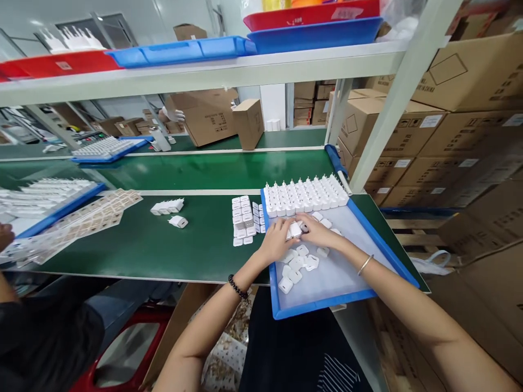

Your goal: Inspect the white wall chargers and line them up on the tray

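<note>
My left hand [278, 239] and my right hand [316, 230] meet over a blue-rimmed tray [343, 296]. Between them are a few white plug chargers [295, 230], gripped by curled fingers from both sides; the fingers partly hide how many. Behind my hands, rows of white plug chargers [304, 196] stand with their prongs up at the tray's far end. Loose white pieces [297, 262] with rounded corners lie scattered on the tray around and below my hands. To the left of the tray, a stacked block of white square-faced pieces [242, 215] sits on the green table.
On the green table [143, 245] lie a short row of chargers [167, 206], a single charger [178, 221] and perforated sheets [90, 218]. A co-worker's hand [5, 236] is at the far left. A shelf post [402, 98] rises behind the tray; cartons [392, 130] are stacked right.
</note>
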`<state>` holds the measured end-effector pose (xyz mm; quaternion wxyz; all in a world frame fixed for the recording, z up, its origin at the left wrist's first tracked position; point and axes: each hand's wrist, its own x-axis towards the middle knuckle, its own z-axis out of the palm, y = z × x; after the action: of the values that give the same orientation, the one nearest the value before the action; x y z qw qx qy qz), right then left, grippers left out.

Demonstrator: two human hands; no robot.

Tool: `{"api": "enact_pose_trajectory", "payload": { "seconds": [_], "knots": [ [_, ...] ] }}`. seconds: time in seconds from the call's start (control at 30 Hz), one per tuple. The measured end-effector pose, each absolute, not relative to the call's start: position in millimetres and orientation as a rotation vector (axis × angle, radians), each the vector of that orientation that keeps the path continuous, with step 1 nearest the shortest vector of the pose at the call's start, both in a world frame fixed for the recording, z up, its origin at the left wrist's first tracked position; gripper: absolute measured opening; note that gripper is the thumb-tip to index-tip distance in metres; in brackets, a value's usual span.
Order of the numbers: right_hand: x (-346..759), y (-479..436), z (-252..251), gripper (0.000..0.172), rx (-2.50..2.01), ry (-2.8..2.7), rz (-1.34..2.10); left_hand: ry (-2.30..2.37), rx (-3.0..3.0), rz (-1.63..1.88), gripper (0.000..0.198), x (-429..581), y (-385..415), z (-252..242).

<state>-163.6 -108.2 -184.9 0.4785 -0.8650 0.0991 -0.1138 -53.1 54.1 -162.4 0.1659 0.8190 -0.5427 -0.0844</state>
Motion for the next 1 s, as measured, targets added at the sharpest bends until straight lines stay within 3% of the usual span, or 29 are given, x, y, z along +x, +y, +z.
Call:
{"api": "enact_pose_trajectory", "payload": {
  "seconds": [0.33, 0.57, 0.7, 0.8, 0.93, 1.0],
  "knots": [
    [-163.0, -91.4, -204.0, 0.048, -2.052, 0.377, -0.442, -1.625, 2.484, -0.108, 0.067, -55.3, 51.2, -172.9],
    [-156.5, -94.6, -198.9, 0.044, -1.868, 0.398, -0.424, -1.723, 2.413, -0.126, 0.095, -38.4, 53.1, -170.9],
    [-156.8, -94.3, -191.3, 0.043, -1.698, 0.434, -0.353, -1.804, 2.344, -0.140, 0.101, -32.4, 53.2, -165.7],
    [-160.1, -93.7, -184.4, 0.043, -1.512, 0.443, -0.259, -1.849, 2.310, -0.129, 0.091, -34.5, 53.3, -160.1],
    [-166.5, -99.7, -176.1, 0.039, -1.179, 0.410, -0.122, -1.936, 2.239, -0.145, 0.056, -40.6, 51.3, -155.6],
    [-168.7, -107.9, -172.0, 0.035, -0.999, 0.393, -0.116, -1.968, 2.210, -0.170, 0.047, -41.2, 49.7, -155.1]
  ]
}}
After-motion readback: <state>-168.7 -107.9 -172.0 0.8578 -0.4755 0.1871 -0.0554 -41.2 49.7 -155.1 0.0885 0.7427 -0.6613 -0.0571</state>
